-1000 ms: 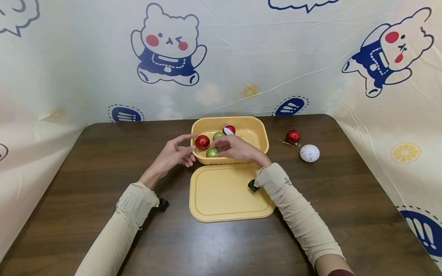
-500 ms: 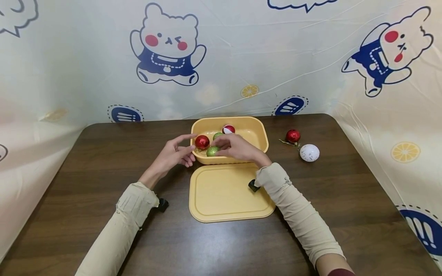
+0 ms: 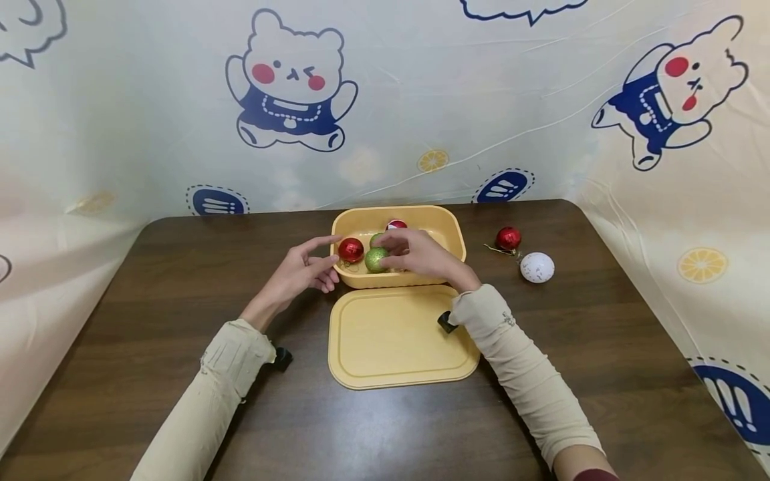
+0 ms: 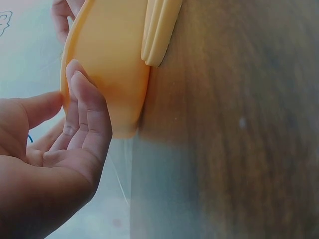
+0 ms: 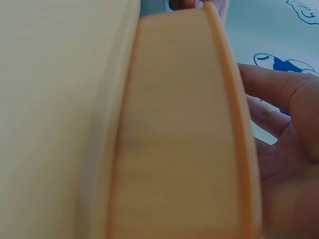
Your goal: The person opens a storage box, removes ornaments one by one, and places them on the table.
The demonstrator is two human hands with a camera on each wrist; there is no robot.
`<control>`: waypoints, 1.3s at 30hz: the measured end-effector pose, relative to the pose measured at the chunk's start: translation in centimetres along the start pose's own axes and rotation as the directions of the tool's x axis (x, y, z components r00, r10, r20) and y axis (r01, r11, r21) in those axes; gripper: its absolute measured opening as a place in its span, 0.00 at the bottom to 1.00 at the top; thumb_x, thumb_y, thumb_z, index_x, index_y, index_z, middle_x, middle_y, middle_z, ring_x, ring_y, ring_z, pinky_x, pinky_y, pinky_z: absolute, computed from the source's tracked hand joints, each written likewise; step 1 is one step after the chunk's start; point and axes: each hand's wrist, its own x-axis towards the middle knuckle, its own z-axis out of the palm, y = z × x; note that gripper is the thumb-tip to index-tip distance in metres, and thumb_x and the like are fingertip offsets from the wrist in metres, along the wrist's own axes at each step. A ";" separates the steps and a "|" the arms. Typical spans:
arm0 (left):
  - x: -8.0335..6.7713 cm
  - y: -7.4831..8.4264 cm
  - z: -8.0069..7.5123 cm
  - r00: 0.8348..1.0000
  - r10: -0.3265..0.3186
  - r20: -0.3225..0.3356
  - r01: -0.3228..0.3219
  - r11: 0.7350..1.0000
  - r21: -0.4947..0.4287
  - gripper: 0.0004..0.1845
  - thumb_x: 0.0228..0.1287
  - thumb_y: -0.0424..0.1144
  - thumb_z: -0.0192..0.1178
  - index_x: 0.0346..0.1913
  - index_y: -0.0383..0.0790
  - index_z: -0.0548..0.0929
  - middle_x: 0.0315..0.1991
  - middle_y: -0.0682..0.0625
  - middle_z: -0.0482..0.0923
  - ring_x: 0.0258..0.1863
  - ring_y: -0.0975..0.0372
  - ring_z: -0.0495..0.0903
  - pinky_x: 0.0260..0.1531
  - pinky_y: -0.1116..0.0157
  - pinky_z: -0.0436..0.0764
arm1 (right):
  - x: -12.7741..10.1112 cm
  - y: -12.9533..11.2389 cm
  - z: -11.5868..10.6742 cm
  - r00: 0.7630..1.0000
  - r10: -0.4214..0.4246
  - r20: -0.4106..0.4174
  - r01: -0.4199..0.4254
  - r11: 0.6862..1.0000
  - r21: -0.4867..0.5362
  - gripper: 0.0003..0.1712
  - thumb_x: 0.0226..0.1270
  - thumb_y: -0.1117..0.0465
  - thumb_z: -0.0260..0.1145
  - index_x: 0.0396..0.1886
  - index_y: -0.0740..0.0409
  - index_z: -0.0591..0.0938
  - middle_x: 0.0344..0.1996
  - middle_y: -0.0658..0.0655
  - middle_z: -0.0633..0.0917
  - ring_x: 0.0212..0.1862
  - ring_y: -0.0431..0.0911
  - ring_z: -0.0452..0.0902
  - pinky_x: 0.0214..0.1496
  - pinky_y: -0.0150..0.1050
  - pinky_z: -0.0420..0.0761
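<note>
Inside the yellow box [image 3: 454,254], my right hand [image 3: 421,254] pinches a green glittery bauble [image 3: 376,261] between thumb and fingers. To its left lies a shiny red bauble [image 3: 351,250]. Just behind are a second green bauble [image 3: 376,239], mostly covered by my fingers, and a red-and-white ball [image 3: 396,225]. My left hand [image 3: 303,267] touches the box's left end, index finger and thumb extended to the rim. In the left wrist view, its fingertips [image 4: 84,84] meet the yellow wall. The right wrist view shows the box's front wall [image 5: 179,119], hiding the bauble.
The yellow lid [image 3: 391,341] lies flat on the brown table [image 3: 198,267], right against the front of the box. To the right sit another red bauble [image 3: 508,238] with a string and a white speckled ball [image 3: 537,267]. A printed cloth hangs behind.
My right hand has moved slightly right and away from me, and the green bauble has come with it, away from the box's front wall. My left hand has stayed at the rim.
</note>
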 end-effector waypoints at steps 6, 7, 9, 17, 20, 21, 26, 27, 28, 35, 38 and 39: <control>0.0 -0.1 -0.1 1.000 -0.002 -0.002 0.002 1.000 -0.003 0.28 0.75 0.41 0.57 0.74 0.44 0.66 0.30 0.38 0.83 0.24 0.57 0.83 0.29 0.62 0.86 | -0.9 0.1 -1.2 0.998 -0.015 -0.067 0.013 0.999 -0.038 0.19 0.66 0.63 0.71 0.56 0.60 0.82 0.49 0.57 0.86 0.50 0.50 0.82 0.53 0.46 0.81; 0.0 -0.1 -0.1 1.000 -0.003 -0.003 0.003 1.000 -0.002 0.28 0.75 0.41 0.57 0.74 0.44 0.66 0.30 0.38 0.83 0.24 0.57 0.83 0.29 0.62 0.86 | -1.0 0.1 -1.3 0.997 -0.020 -0.073 0.017 0.999 -0.044 0.19 0.66 0.63 0.71 0.56 0.61 0.82 0.49 0.58 0.86 0.49 0.50 0.82 0.53 0.46 0.81; -0.1 0.0 -0.2 1.000 -0.005 -0.006 0.005 1.000 0.000 0.28 0.74 0.41 0.57 0.74 0.45 0.66 0.30 0.37 0.83 0.24 0.57 0.83 0.29 0.62 0.86 | -1.2 0.0 -1.5 0.996 -0.027 -0.083 0.023 0.998 -0.050 0.19 0.65 0.64 0.71 0.55 0.61 0.82 0.49 0.59 0.86 0.50 0.50 0.82 0.52 0.47 0.81; -0.2 0.0 -0.2 1.000 -0.006 -0.003 0.006 1.000 -0.001 0.28 0.74 0.41 0.58 0.74 0.44 0.66 0.30 0.38 0.83 0.24 0.57 0.82 0.29 0.62 0.86 | -2.4 -0.2 -2.3 0.993 -0.041 -0.108 0.037 0.998 -0.042 0.17 0.66 0.64 0.70 0.54 0.61 0.83 0.47 0.56 0.85 0.51 0.49 0.81 0.55 0.50 0.79; -0.2 0.0 -0.1 1.000 -0.007 0.002 0.007 1.000 -0.003 0.28 0.74 0.41 0.58 0.74 0.44 0.66 0.30 0.38 0.83 0.24 0.57 0.82 0.29 0.62 0.86 | -3.1 -0.1 -2.7 0.992 -0.045 -0.122 0.039 0.998 -0.049 0.16 0.66 0.63 0.70 0.53 0.60 0.83 0.47 0.55 0.85 0.50 0.49 0.80 0.55 0.50 0.80; -0.1 0.0 -0.1 1.000 -0.007 0.002 0.007 1.000 -0.001 0.28 0.74 0.41 0.57 0.74 0.44 0.66 0.30 0.38 0.83 0.24 0.57 0.82 0.29 0.62 0.86 | -3.3 0.0 -2.8 0.991 -0.040 -0.128 0.033 0.998 -0.052 0.17 0.66 0.63 0.70 0.53 0.60 0.83 0.47 0.55 0.85 0.51 0.48 0.80 0.55 0.49 0.80; 0.0 0.0 -0.1 1.000 -0.005 -0.001 0.005 1.000 0.009 0.28 0.75 0.41 0.57 0.74 0.44 0.66 0.30 0.38 0.82 0.24 0.57 0.82 0.29 0.62 0.86 | -4.8 0.8 -3.6 0.987 0.025 -0.160 -0.038 0.996 -0.080 0.17 0.67 0.61 0.70 0.54 0.58 0.83 0.49 0.55 0.84 0.52 0.48 0.81 0.55 0.48 0.82; 0.0 0.0 -0.1 1.000 -0.003 0.001 0.003 1.000 0.012 0.28 0.75 0.40 0.57 0.74 0.44 0.66 0.30 0.37 0.82 0.24 0.57 0.82 0.29 0.62 0.86 | -5.1 1.0 -3.7 0.986 0.040 -0.164 -0.053 0.995 -0.080 0.17 0.67 0.61 0.70 0.54 0.58 0.82 0.50 0.55 0.84 0.52 0.49 0.81 0.55 0.49 0.82; 0.0 0.0 -0.1 1.000 -0.002 0.002 0.002 1.000 0.013 0.28 0.75 0.40 0.57 0.74 0.44 0.66 0.30 0.37 0.82 0.24 0.57 0.82 0.29 0.61 0.86 | -5.3 1.2 -3.8 0.985 0.051 -0.167 -0.065 0.995 -0.081 0.17 0.67 0.61 0.70 0.55 0.58 0.82 0.50 0.55 0.84 0.52 0.49 0.81 0.55 0.49 0.82; -0.1 0.0 -0.2 1.000 -0.011 -0.008 0.011 1.000 0.017 0.28 0.74 0.41 0.57 0.74 0.45 0.66 0.31 0.37 0.83 0.24 0.56 0.83 0.30 0.61 0.86 | -5.8 1.8 -4.3 0.981 0.076 -0.180 -0.091 0.993 -0.074 0.19 0.67 0.59 0.70 0.56 0.58 0.82 0.51 0.56 0.84 0.53 0.50 0.81 0.55 0.50 0.82; 0.0 -0.1 -0.2 1.000 -0.011 -0.007 0.011 1.000 0.015 0.28 0.74 0.42 0.58 0.74 0.46 0.66 0.31 0.37 0.83 0.24 0.56 0.83 0.30 0.61 0.86 | -5.9 1.6 -4.5 0.980 0.069 -0.187 -0.085 0.993 -0.077 0.18 0.67 0.59 0.70 0.55 0.58 0.82 0.51 0.56 0.84 0.52 0.49 0.81 0.54 0.49 0.82; 0.0 -0.1 -0.2 1.000 -0.010 -0.006 0.010 1.000 0.015 0.28 0.74 0.42 0.58 0.74 0.45 0.66 0.31 0.37 0.83 0.24 0.56 0.83 0.30 0.61 0.86 | -6.0 1.6 -4.5 0.980 0.067 -0.189 -0.083 0.993 -0.079 0.18 0.67 0.59 0.70 0.55 0.58 0.82 0.51 0.56 0.84 0.52 0.49 0.81 0.54 0.49 0.82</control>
